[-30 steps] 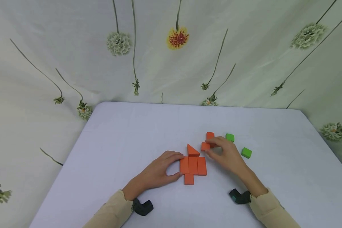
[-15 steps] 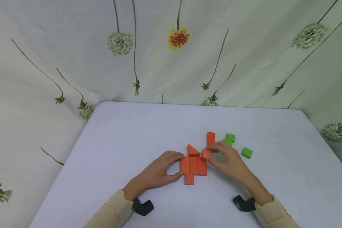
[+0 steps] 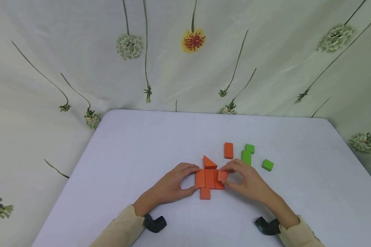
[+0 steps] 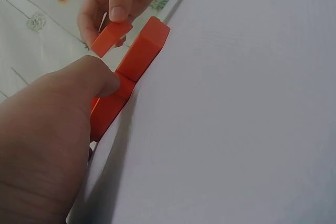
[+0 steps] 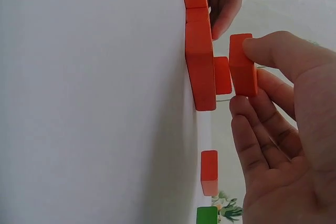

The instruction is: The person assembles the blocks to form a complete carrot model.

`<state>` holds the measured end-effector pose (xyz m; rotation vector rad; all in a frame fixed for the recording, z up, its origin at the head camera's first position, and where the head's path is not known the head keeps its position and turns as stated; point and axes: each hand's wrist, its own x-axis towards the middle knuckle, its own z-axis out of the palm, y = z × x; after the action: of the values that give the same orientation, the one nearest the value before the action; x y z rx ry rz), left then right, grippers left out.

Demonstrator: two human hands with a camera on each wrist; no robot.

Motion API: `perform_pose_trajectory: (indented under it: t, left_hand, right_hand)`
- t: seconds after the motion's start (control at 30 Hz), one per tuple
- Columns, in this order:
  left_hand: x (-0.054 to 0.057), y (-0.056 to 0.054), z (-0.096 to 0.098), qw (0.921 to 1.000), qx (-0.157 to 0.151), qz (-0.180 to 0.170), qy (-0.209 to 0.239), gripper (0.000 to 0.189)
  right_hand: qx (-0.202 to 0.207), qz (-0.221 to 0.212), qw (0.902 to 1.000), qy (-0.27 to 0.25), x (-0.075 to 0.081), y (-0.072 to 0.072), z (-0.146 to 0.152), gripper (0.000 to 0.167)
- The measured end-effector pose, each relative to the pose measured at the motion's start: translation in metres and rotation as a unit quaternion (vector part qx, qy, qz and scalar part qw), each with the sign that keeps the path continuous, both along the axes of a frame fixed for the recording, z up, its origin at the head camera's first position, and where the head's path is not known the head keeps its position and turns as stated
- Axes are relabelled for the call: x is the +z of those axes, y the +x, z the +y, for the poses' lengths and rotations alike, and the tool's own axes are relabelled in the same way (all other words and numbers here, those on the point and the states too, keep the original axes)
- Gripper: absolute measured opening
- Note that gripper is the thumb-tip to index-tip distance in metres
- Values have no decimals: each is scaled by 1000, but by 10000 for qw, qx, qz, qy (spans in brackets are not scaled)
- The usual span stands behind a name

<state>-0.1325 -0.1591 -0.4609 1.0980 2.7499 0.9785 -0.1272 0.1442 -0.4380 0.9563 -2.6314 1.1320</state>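
Observation:
Three orange rectangular blocks [image 3: 209, 178] lie side by side on the white table. An orange triangular block [image 3: 209, 163] touches their far side, and a small orange block [image 3: 205, 193] touches their near side. My left hand [image 3: 176, 183] holds the leftmost rectangular block, fingertips at its far end and thumb at its near end. My right hand [image 3: 250, 180] pinches a separate small orange block [image 5: 242, 66] between thumb and fingers. In both wrist views this block is raised above the row, and from the head it overlaps the rightmost rectangular block.
Beyond the right hand lies another orange rectangular block [image 3: 228, 150]. To its right are a green rectangular block [image 3: 246, 157] and small green blocks [image 3: 249, 148], one of them farther right. A flowered cloth [image 3: 191, 68] hangs behind the table's far edge [image 3: 173, 111].
My right hand has brought the pinched small orange block nearer to me, from beside the triangular block to over the rightmost rectangular block. The left hand stays in place.

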Motion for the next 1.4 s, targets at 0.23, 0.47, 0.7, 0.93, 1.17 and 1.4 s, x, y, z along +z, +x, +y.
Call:
perform_pose_trajectory:
  t: [0.23, 0.47, 0.7, 0.93, 1.17, 1.4]
  left_hand:
    - [0, 0, -1, 10000, -10, -28, 15, 59]
    - [1, 0, -2, 10000, -70, 31, 42, 58]
    - [1, 1, -2, 9999, -76, 124, 69, 58]
    - [1, 1, -2, 10000, -44, 30, 56, 57]
    - [1, 1, -1, 10000, -8, -27, -24, 58]
    - [4, 2, 0, 9999, -32, 97, -43, 59]
  right_hand:
    - [342, -224, 9992, 24, 1, 6, -3, 36]
    - [741, -386, 9965, 25, 0, 9, -6, 39]
    - [1036, -430, 9935, 169, 0, 12, -7, 35]
    - [1039, -326, 9930, 447, 0, 16, -8, 33]
    - [876, -453, 9924, 739, 0, 19, -11, 34]
    - [685, -426, 9920, 968, 0, 21, -13, 35]
